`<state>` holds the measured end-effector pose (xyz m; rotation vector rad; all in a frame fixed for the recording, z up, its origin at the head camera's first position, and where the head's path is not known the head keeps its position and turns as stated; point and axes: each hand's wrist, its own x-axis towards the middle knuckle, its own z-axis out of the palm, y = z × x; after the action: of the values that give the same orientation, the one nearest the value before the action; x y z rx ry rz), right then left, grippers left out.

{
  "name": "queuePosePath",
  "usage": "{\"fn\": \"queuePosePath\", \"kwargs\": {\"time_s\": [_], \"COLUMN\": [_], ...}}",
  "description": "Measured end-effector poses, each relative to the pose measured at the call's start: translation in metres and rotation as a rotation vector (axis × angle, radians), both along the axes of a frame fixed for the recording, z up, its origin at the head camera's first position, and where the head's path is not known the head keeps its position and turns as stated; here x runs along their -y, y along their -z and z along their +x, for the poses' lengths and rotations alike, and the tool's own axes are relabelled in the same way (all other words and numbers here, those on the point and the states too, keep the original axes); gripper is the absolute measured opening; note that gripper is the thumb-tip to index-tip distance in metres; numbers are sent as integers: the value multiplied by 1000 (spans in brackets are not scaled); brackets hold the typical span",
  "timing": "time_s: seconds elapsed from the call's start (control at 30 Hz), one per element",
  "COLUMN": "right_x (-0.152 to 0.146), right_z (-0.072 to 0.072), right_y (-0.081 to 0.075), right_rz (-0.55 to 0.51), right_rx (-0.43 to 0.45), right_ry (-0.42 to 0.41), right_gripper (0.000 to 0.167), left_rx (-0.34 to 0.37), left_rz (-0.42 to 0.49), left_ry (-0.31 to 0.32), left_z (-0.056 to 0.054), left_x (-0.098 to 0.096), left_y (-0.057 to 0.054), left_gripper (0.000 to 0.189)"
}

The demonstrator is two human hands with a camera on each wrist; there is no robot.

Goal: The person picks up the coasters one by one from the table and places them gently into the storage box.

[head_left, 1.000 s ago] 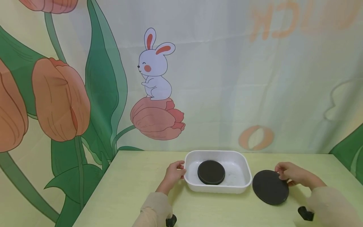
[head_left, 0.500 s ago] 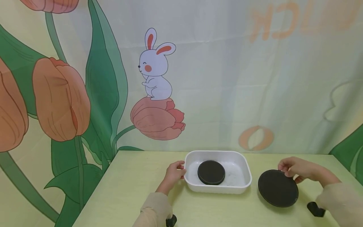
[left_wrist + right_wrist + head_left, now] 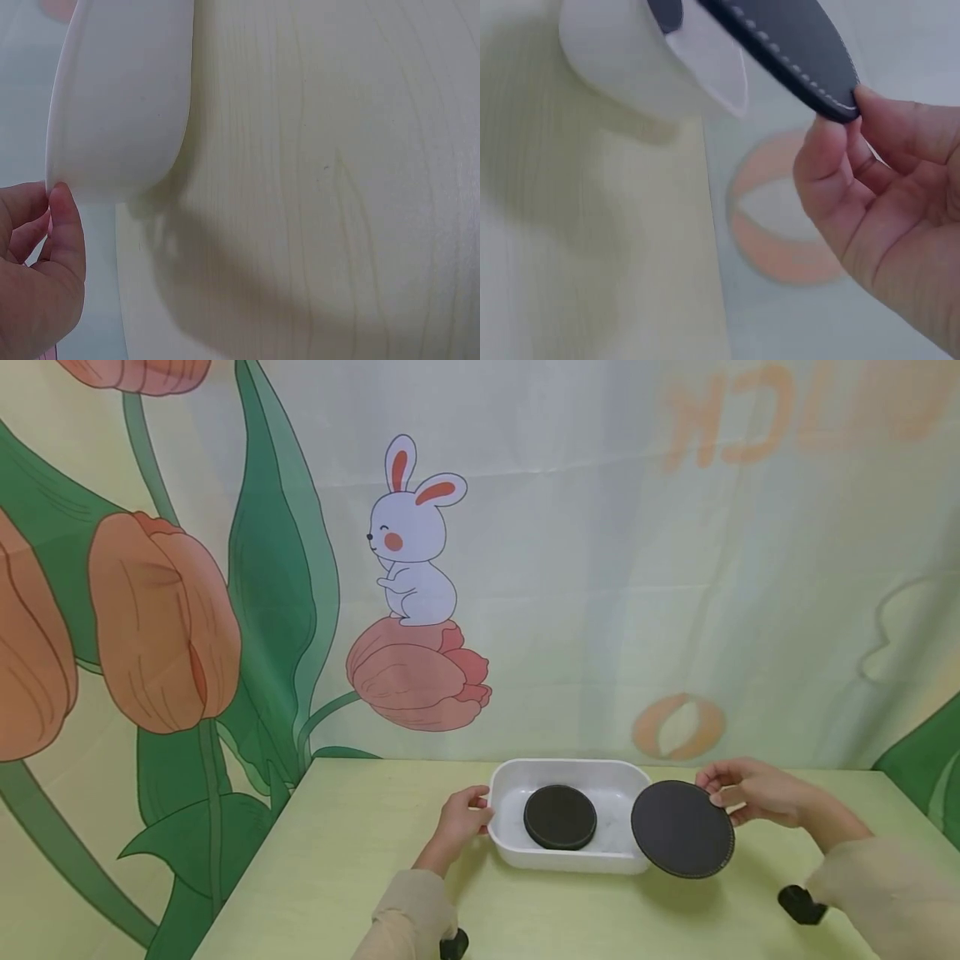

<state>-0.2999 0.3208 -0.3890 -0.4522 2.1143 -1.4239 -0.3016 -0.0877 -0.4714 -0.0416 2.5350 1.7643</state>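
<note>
In the head view a white rectangular plastic basin stands at the back of the table. My left hand holds its left end; in the left wrist view the thumb presses outside the rim, with fingers on the other side. A round black coaster is pinched at its edge by my right hand, tilted above the table. It overlaps the basin's right end in the head view. White stitching along its border shows in the right wrist view. Inside the basin lies a smaller black disc, left of centre.
The pale wood-grain table ends just behind the basin at a printed curtain with tulips and a rabbit. Dark wrist-worn pieces, such as the black block, sit near both sleeves.
My right hand has lifted the coaster off the table, first drawing it rightward, then moving it left and up to the basin's right end. My left hand stays at the basin.
</note>
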Motion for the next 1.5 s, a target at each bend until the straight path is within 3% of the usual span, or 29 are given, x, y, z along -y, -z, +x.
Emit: {"fn": "queuePosePath", "kwargs": {"time_s": [0.37,0.63,0.9,1.23,1.5], "right_x": [50,79,106,133,145], "right_z": [-12,-22,-29,-32,-33], "right_y": [13,32,52,74,88], "right_rz": [-128,-255,-350,-366,-311], "right_rx": [20,65,116,143,157], "right_ry": [180,275,360,460,511], "right_gripper": [22,14,16,15,22], "left_rx": [7,8,7,-3,5], "left_rz": [16,18,30,29,21], "left_ry": [-9,-10,-12,-1,-5], "left_z": [0,0,-1,0,0], "left_x": [0,0,0,0,1], "left_y": [1,0,0,-1,0], "left_gripper": [39,40,39,40,40]}}
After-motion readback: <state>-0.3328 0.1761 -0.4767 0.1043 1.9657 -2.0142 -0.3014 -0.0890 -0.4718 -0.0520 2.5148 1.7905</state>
